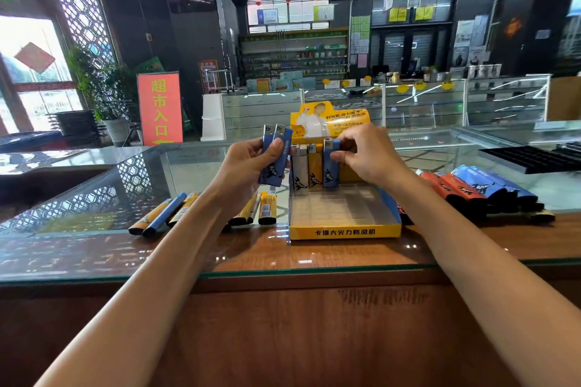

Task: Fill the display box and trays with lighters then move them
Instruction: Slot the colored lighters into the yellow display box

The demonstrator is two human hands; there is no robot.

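Blue lighter (pixel 330 170) upright in box (pixel 344 232) back row, apparently seated, pinched by right hand (pixel 369 155). Left hand (pixel 248 168) grips two blue lighters (pixel 276 163) at box's 10 o'clock. Loose lighters (pixel 267 209) at 9 and 3 o'clock.

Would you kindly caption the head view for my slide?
Right hand pinches a blue lighter standing in the display box; left hand holds two more.

Display box (pixel 344 232) on the counter (pixel 251 256), loose lighters (pixel 267 210) to both sides.
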